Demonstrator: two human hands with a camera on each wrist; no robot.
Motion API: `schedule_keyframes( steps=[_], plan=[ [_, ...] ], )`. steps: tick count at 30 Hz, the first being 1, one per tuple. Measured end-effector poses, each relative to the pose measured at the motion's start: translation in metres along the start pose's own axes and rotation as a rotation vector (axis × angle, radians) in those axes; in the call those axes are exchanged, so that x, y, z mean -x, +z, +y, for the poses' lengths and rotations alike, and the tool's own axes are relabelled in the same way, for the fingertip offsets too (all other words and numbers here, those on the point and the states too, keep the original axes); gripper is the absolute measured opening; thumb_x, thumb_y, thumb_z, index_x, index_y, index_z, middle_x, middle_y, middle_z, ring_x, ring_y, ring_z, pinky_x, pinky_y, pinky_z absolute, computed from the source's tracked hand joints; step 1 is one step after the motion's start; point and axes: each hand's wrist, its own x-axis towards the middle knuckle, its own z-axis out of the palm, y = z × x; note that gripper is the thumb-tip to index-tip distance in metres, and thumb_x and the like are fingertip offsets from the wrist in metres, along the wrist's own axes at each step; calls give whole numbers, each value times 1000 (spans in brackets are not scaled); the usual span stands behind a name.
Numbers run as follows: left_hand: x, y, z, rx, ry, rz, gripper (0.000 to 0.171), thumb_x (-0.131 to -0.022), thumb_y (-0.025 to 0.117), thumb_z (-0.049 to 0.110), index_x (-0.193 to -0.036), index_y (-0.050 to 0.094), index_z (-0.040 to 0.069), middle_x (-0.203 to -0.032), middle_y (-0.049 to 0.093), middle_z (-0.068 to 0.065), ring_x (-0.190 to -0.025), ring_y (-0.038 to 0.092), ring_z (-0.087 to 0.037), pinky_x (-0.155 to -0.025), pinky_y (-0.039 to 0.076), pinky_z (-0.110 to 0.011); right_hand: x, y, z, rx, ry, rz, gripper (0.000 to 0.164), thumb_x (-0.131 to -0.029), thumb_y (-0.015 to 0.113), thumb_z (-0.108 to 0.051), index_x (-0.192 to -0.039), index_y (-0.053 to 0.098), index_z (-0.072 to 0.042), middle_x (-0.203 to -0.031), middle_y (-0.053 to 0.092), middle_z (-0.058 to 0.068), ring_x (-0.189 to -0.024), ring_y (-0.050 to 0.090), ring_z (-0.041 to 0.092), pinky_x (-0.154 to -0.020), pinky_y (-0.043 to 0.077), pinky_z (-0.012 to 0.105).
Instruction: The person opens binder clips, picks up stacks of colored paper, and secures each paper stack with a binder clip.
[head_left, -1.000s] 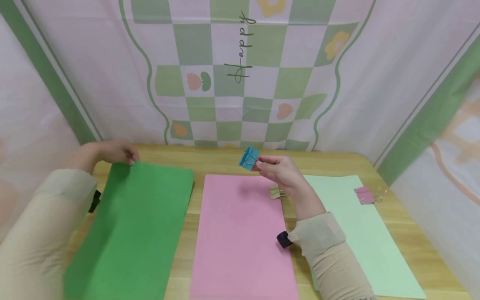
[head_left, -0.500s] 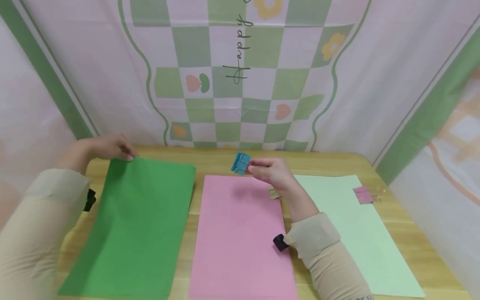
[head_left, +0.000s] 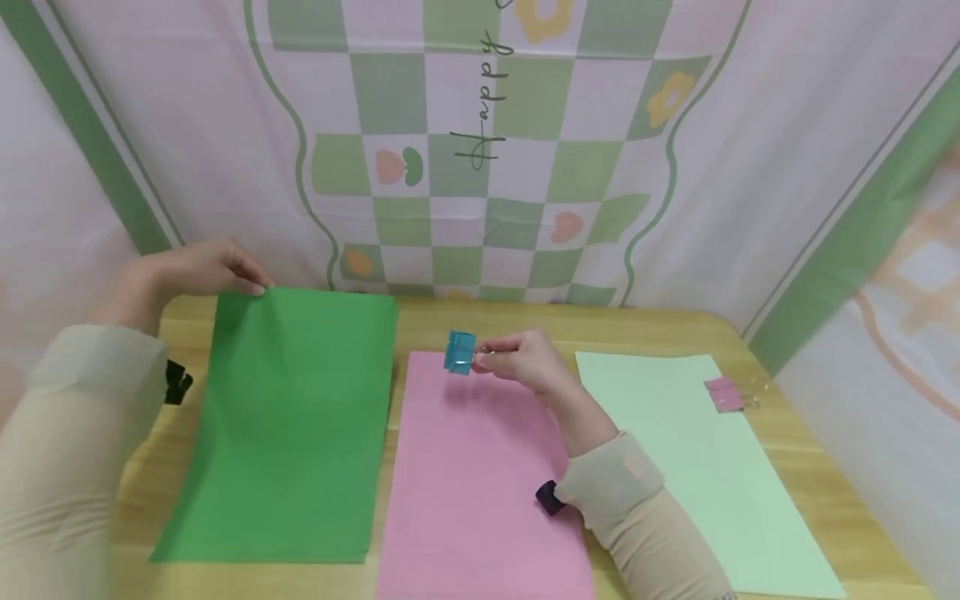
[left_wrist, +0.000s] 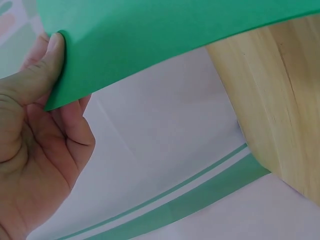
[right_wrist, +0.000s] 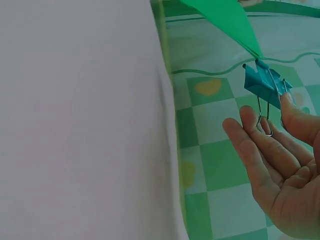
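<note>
At the far left corner of the green paper (head_left: 292, 425), my left hand (head_left: 202, 271) pinches the edge between thumb and fingers. The far end of the paper is raised off the table, and its left edge bends; the left wrist view shows the thumb on top and fingers beneath. My right hand (head_left: 521, 362) holds a blue binder clip (head_left: 459, 352) by its wire handles, over the far end of the pink paper (head_left: 480, 500). The clip's body points left towards the green paper, a short gap from its right edge. Thumb and fingers sit at opposite handles in the right wrist view.
Pale green paper (head_left: 705, 467) lies on the right of the wooden table (head_left: 817, 500), with a pink binder clip (head_left: 724, 394) on its right edge. A patterned curtain (head_left: 465, 167) hangs behind and at both sides. Each sleeve has a black device at its cuff.
My left hand has lifted the green paper's far end higher and moved slightly left. My right hand has carried the blue binder clip left and lower; it now hides the yellowish clip on the pink paper.
</note>
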Motion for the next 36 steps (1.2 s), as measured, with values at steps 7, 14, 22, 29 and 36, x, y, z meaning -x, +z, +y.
schedule_keyframes(
  steps=[7,14,22,29,36],
  plan=[
    [3,5,1,37,-3,31,23,-97,60,5,-116,70,-4,-119,69,-22,-110,65,-34,-95,54,-51,0,14,-6,42,3,-4,33,-90,72,-11,-122,69,1,-111,74,17,-102,73,23,-98,55,43],
    [7,5,3,60,-6,30,24,-98,58,5,-117,70,-4,-120,70,-21,-112,65,-33,-97,53,-51,-2,31,-12,99,-13,-1,28,-90,73,-11,-117,73,-3,-109,76,12,-97,74,20,-94,57,39],
    [9,4,7,41,4,38,24,-99,57,7,-118,70,-2,-120,69,-21,-114,63,-37,-97,52,-53,-6,41,-12,86,-11,-10,29,-91,70,-6,-120,71,-1,-109,76,12,-96,74,19,-95,56,42],
    [6,3,16,43,23,25,24,-100,56,7,-117,71,-2,-120,69,-20,-113,64,-34,-95,54,-50,-5,40,-11,108,-5,-14,31,-91,70,-7,-122,70,-1,-109,76,12,-96,74,19,-95,57,38],
    [3,0,18,48,33,31,22,-98,59,6,-116,71,-1,-115,72,-17,-104,67,-21,-89,57,-39,-8,39,-18,143,-8,-25,32,-91,71,-10,-122,70,-1,-107,76,12,-97,74,21,-95,56,39]
  ],
)
